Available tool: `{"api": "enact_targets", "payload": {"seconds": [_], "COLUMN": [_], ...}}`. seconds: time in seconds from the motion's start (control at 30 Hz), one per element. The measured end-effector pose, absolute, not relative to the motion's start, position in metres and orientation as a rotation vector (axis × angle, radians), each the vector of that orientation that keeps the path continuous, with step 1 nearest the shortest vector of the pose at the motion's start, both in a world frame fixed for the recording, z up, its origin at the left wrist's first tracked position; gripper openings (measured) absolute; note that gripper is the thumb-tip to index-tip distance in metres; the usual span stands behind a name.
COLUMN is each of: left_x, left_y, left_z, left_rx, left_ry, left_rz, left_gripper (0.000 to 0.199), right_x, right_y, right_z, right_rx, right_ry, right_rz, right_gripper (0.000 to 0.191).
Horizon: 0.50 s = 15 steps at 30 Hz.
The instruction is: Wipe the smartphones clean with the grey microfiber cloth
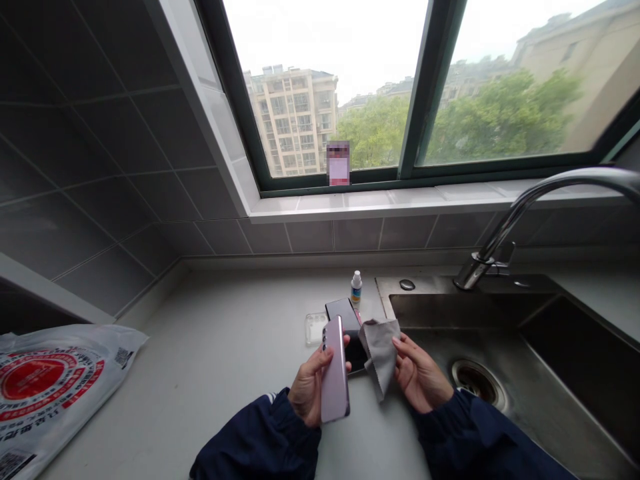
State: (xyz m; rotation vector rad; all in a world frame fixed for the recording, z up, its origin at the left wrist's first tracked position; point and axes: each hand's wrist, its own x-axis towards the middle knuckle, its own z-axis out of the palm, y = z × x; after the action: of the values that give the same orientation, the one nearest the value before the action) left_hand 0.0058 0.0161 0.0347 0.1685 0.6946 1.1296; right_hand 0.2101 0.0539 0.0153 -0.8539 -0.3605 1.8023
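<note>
Phone (pixel 335 390) in our left hand (pixel 307 392), cloth (pixel 383 347) in our right hand (pixel 421 375) — both above the counter (pixel 225 353).
We see the phone's lilac back; its long axis runs away from us, camera end toward the window (pixel 419 100). Left hand wraps its sides, thumb on the back; right hand pinches the cloth's edge between fingertips. Dark slab (pixel 338 309) lies beyond the phone, partly hidden — clear case (pixel 315 327) and small bottle (pixel 356 288) near it.

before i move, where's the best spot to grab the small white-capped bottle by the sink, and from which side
The bottle is probably best pinched across its upper body, just below the white cap, coming from above: it stands upright, and the dark-screened phone lies close in front of its base.
</note>
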Motion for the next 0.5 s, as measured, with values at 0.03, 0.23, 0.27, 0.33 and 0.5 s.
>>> {"api": "enact_targets", "payload": {"seconds": [0.03, 0.23, 0.27, 0.33, 0.5], "left_x": [0.007, 0.006, 0.005, 0.004, 0.007], "left_y": [0.016, 0.02, 0.02, 0.02, 0.014], "left_z": [0.036, 0.027, 0.025, 0.023, 0.028], "left_rx": [0.148, 0.072, 0.075, 0.11, 0.261], "left_ry": [0.694, 0.566, 0.523, 0.433, 0.304], "left_rz": [1.126, 1.004, 0.993, 0.98, 0.88], "left_gripper": [0.06, 0.055, 0.057, 0.062, 0.074], "right_x": [0.21, 0.212, 0.212, 0.213, 0.214], "right_y": [0.054, 0.055, 0.055, 0.055, 0.056], "right_z": [0.015, 0.016, 0.015, 0.014, 0.015], "right_rx": [-0.859, -0.894, -0.903, -0.923, -0.963], "right_ry": [-0.358, -0.372, -0.376, -0.389, -0.467], "right_rz": [1.797, 1.786, 1.783, 1.777, 1.709], "right_gripper": [0.038, 0.038, 0.037, 0.034, 0.032]}}
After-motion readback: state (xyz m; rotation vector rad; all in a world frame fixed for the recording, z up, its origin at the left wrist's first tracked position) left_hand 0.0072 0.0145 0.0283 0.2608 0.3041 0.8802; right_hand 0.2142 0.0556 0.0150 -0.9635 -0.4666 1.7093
